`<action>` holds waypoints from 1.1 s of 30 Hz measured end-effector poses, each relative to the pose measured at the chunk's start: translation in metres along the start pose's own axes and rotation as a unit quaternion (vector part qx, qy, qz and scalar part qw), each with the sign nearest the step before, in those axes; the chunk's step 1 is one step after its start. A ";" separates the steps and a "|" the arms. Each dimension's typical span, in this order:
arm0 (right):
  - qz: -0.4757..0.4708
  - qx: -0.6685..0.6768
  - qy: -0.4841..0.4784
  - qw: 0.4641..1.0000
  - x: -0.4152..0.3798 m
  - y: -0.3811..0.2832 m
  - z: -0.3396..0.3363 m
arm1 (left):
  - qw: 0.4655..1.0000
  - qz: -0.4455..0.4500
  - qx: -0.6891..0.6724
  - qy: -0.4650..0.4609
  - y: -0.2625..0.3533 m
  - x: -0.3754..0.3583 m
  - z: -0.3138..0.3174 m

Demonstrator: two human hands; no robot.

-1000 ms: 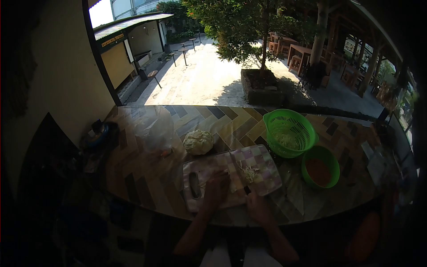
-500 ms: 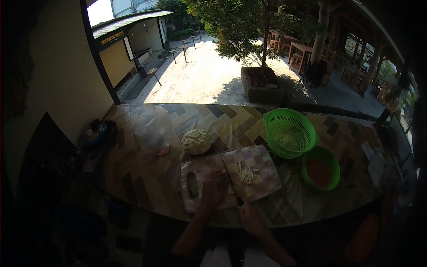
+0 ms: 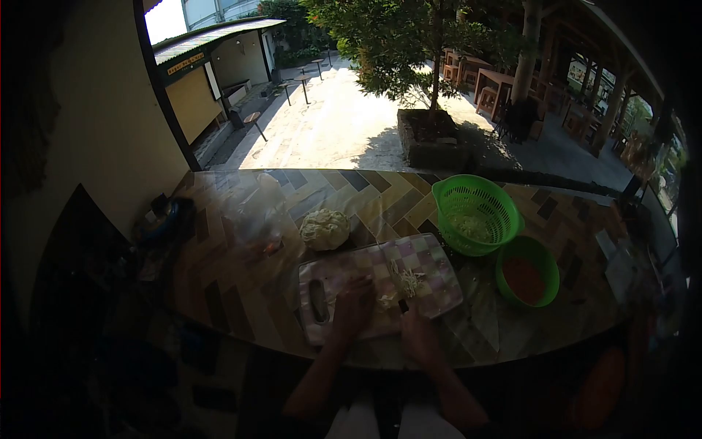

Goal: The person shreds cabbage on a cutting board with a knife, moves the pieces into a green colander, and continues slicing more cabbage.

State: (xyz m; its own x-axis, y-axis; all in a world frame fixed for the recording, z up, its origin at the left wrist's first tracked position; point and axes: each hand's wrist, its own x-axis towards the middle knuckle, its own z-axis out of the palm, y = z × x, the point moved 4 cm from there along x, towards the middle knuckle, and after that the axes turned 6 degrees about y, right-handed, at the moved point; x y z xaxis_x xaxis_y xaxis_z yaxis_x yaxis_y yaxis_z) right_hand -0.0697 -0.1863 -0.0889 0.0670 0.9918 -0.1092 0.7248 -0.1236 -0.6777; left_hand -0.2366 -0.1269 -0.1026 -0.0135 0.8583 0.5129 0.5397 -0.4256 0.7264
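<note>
A checkered cutting board (image 3: 431, 304) with a handle slot lies before me on the table. My right hand (image 3: 420, 336) grips a knife (image 3: 403, 306) by its black handle, over the board's front part; the blade is hard to make out. On the board's left half my left hand (image 3: 354, 304) presses down, fingers together and curled; whatever is under them is hidden. Pale shredded strips (image 3: 411, 280), like cabbage, lie in a pile right of the blade, with some bits beside my left fingers. A pale cabbage head (image 3: 325, 229) sits just behind the board.
A green colander (image 3: 444, 208) with pale shreds inside stands behind the board's right corner. In front of it is a green bowl (image 3: 553, 282) of orange-red contents. A clear plastic bag (image 3: 256, 208) lies at the left on the herringbone-patterned table (image 3: 227, 293). Beyond is a sunlit yard.
The knife and my right hand have shifted slightly right and forward, with the shredded strips moved right too. Some pale bits now show between my hands. My left hand stays on the board.
</note>
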 end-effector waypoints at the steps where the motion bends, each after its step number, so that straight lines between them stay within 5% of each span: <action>1: -0.020 0.010 -0.003 1.000 -0.002 0.004 -0.002 | 1.000 0.005 -0.001 0.003 0.000 0.000 0.000; 24: -0.075 0.098 -0.016 0.992 -0.044 0.003 -0.008 | 0.996 -0.013 0.021 -0.088 0.006 0.006 -0.011; 30: 0.014 0.036 -0.077 0.996 -0.032 -0.004 -0.003 | 0.996 -0.026 0.004 -0.087 0.003 0.007 -0.011; 33: 0.011 0.024 0.020 0.999 -0.015 0.008 0.007 | 0.996 -0.038 0.007 -0.082 0.003 0.006 -0.011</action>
State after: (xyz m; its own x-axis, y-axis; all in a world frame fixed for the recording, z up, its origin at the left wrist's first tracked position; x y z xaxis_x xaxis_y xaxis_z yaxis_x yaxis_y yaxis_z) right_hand -0.0697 -0.2024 -0.0975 0.1118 0.9891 -0.0960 0.6885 -0.1468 -0.7103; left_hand -0.2439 -0.1259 -0.0918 0.0818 0.9239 0.3738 0.5538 -0.3540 0.7537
